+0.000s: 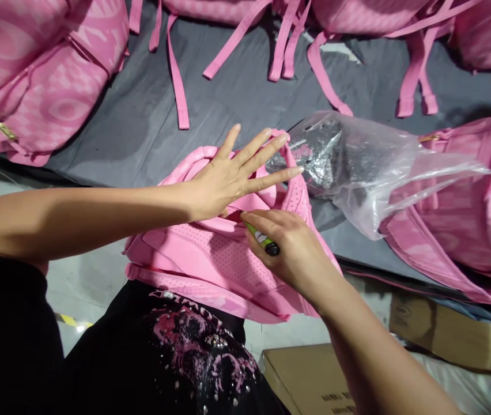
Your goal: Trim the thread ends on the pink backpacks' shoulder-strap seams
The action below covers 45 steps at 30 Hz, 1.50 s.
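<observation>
A pink backpack (232, 259) with dotted mesh padding lies at the table's front edge, against my body. My left hand (232, 178) rests across its upper part, fingers spread and stretched out, holding nothing. Lower and to the right, my right hand (284, 242) is closed around a small green tool with a black end (259, 236). Its working tip is hidden at the bag, so I cannot tell its exact kind. One padded shoulder strap (298, 193) of the backpack runs up just right of my left fingertips.
A clear plastic bag (358, 167) with dark contents lies right of the backpack on the grey table cover (142, 127). Other pink backpacks stand at the left (46, 75), right (457, 196) and along the back. Cardboard boxes (297, 374) sit below the table.
</observation>
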### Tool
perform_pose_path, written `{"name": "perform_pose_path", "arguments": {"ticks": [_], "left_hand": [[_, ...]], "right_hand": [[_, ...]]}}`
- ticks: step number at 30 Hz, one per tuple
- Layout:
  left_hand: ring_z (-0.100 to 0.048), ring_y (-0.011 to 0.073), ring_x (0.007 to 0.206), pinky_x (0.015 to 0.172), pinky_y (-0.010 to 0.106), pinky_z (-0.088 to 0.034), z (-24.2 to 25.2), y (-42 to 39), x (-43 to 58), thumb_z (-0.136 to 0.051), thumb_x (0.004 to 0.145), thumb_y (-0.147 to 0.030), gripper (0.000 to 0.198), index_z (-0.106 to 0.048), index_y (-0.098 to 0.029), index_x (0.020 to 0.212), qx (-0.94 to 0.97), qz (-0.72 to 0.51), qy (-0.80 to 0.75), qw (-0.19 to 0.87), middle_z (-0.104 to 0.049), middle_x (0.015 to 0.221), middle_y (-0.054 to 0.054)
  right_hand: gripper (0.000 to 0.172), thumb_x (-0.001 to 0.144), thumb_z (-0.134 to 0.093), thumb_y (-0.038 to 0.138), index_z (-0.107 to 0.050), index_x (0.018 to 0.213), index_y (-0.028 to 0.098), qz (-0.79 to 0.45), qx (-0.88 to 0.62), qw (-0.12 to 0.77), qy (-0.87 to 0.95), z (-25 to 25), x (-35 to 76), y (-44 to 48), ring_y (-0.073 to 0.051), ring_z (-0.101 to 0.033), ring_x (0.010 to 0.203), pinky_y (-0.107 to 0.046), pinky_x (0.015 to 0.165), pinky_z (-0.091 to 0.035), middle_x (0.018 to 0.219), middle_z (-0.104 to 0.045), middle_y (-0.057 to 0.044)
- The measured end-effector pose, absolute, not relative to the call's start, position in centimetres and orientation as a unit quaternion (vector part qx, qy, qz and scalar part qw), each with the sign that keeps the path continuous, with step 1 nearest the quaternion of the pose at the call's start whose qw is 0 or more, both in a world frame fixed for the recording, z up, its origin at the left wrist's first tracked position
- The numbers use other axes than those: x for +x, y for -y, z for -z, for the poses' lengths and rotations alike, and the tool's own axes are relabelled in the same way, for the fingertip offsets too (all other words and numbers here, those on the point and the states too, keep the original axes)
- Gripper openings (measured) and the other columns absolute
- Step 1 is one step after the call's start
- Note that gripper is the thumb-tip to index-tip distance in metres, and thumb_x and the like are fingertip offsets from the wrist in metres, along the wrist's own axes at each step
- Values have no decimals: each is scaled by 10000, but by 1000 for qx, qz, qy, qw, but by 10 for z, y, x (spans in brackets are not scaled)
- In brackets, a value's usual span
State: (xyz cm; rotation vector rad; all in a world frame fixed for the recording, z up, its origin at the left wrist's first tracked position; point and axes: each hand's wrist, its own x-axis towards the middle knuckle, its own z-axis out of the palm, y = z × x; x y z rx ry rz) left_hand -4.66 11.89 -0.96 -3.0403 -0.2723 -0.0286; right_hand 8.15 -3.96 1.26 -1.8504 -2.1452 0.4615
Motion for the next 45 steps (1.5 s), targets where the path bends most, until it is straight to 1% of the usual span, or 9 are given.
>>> {"name": "perform_pose_path", "arguments": {"ticks": [5,10,13,20,23,28,38,42,45], "left_hand": [[-229,415,1540,1172,663,-258,10,-117,-44,-645,868,-374,1048,64,-252,1630,-994,2,107,-5,-45,1712,192],[-263,426,1505,1134,640,-310,-1,-111,-42,-585,909,-355,943,-6,-203,1638,-992,-5,122,-34,-101,1705,179],[-288,413,1491,1114,602,-345,-9,-109,-38,-573,921,-315,897,-50,-202,1642,-986,-56,151,-37,-61,1712,178],[-289,455,1474,1133,643,-290,-14,-113,-38,-577,922,-435,934,-32,-196,1643,-985,-66,135,-79,-37,1713,186],[-303,443,1467,1110,624,-321,-14,-115,-39,-554,935,-386,889,-54,-180,1641,-984,-77,139,-77,-27,1710,203],[-301,423,1474,1135,621,-305,-8,-118,-39,-521,936,-349,852,-62,-241,1646,-985,-48,136,-97,-101,1719,107],[-347,404,1467,1106,573,-370,-9,-119,-41,-519,863,-127,916,-48,-202,1645,-989,-72,126,-39,-65,1715,165],[-340,402,1478,1109,574,-362,-6,-119,-38,-476,847,-116,921,-27,-218,1644,-988,-70,130,-38,-44,1719,145],[-251,421,1524,1139,595,-315,-6,-124,-46,-522,849,-186,943,-15,-214,1643,-990,-56,115,-55,-8,1717,164]], "right_hand": [[277,964,-559,194,-715,1192,170,-203,-624,167,735,-14,96,41,-274,-733,1020,-453,922,-559,1151,-768,-117],[273,954,-573,206,-722,1183,208,-243,-610,166,735,-16,102,37,-257,-733,1026,-437,916,-532,1134,-779,-84],[249,929,-606,213,-735,1142,216,-234,-622,165,729,-11,97,33,-271,-729,1028,-450,905,-518,1116,-787,-69],[229,941,-582,251,-753,1091,221,-212,-657,186,699,-4,83,32,-274,-730,973,-447,887,-501,1065,-792,-81],[227,938,-582,259,-764,1066,210,-208,-663,185,696,-7,80,30,-277,-727,938,-448,865,-509,1038,-790,-90],[231,928,-599,263,-763,1075,197,-183,-681,158,692,-10,76,28,-301,-724,971,-458,854,-506,1056,-784,-105],[229,934,-575,272,-760,1048,202,-168,-702,154,675,-9,65,28,-287,-722,900,-443,821,-502,965,-788,-85],[235,929,-569,273,-767,1035,205,-144,-712,165,667,-6,61,29,-280,-726,886,-436,822,-500,952,-789,-84],[258,925,-572,271,-767,1074,191,-163,-718,192,648,-4,59,33,-272,-736,851,-442,827,-515,943,-793,-87]]}}
